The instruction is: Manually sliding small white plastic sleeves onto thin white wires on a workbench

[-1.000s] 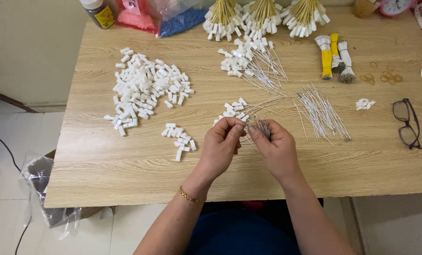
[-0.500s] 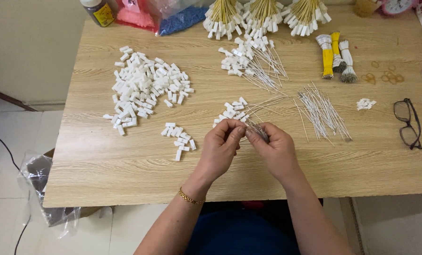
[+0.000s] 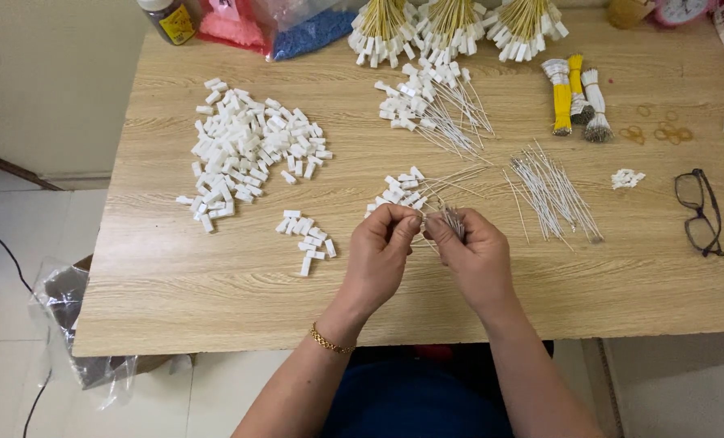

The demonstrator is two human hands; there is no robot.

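Here both hands, left hand (image 3: pixel 381 249) and right hand (image 3: pixel 474 251), pinch what seems thin wires (image 3: pixel 451 219).

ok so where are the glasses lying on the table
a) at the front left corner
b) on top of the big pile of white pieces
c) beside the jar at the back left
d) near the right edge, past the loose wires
d: the dark-framed glasses lie by the table's right edge, right of the loose white wires.
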